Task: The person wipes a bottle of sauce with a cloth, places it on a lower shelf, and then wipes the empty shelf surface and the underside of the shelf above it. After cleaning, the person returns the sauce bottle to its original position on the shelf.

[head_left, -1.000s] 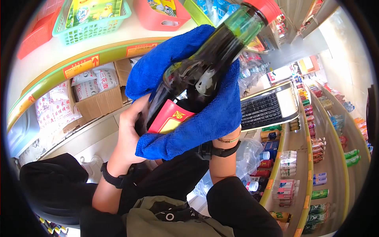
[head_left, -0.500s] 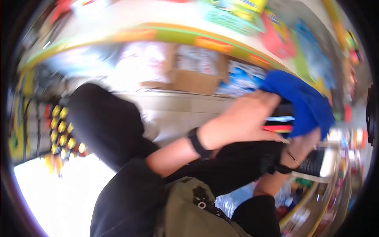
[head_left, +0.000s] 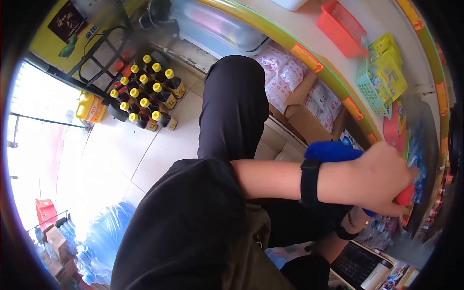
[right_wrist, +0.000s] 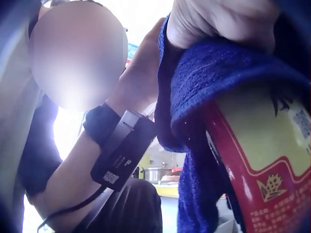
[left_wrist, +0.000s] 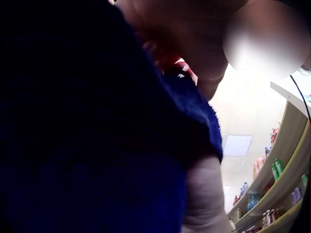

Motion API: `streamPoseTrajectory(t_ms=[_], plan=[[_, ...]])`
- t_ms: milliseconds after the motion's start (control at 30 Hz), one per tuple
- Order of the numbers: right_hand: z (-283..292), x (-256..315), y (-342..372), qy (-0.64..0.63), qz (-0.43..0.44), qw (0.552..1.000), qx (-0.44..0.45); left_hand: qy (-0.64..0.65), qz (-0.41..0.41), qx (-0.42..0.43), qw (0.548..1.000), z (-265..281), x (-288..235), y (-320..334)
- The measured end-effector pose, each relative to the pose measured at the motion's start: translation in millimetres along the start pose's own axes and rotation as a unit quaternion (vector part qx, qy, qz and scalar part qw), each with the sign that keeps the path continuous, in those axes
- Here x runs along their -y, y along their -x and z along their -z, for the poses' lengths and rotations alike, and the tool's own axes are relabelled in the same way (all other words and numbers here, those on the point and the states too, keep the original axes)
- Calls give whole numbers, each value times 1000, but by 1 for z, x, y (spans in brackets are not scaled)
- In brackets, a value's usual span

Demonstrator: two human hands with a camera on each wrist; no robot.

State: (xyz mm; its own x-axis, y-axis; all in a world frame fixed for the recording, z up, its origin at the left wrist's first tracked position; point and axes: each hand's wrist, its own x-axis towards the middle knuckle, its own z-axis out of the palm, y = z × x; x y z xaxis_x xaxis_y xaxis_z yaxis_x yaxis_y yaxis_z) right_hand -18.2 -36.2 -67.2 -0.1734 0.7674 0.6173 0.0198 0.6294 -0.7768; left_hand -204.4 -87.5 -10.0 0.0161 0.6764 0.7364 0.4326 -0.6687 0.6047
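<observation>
In the head view my left hand curls around the bottle's top by its red cap. Blue cloth shows behind that wrist. Lower down, my right hand is mostly covered by the left hand and cloth. The right wrist view has my right hand gripping the blue cloth around the bottle, whose red and cream label is uncovered below. Dark blue cloth fills much of the left wrist view, under my left hand.
Yellow-capped bottles stand on the floor beside a yellow jug. Along the counter are a red basket and a green basket, with a carton below. A keyboard lies at lower right.
The view has swung left, bringing the floor bottles into fuller sight. My left hand has moved from the bottle's body to its capped end, and the bottle now sits farther right in view.
</observation>
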Motion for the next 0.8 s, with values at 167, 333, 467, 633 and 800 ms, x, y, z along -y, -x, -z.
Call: streamPoseTrajectory(t_ms=[167, 333, 467, 633, 800], plan=[[-48, -16, -5, 8, 36, 999, 6, -94, -33, -56, 993, 12, 7, 19], [-62, -29, 6, 13, 64, 998, 14, -99, -31, -180, 978, 14, -4, 29], [-66, -31, 28, 24, 71, 997, 6, -117, -20, -325, 938, 22, -14, 21], [-61, -46, 8, 273, 463, 831, 148, -145, -119, -416, 890, 54, -9, 18], [-75, -37, 6, 161, 203, 945, 199, 8, -42, -193, 980, 139, -34, 43]])
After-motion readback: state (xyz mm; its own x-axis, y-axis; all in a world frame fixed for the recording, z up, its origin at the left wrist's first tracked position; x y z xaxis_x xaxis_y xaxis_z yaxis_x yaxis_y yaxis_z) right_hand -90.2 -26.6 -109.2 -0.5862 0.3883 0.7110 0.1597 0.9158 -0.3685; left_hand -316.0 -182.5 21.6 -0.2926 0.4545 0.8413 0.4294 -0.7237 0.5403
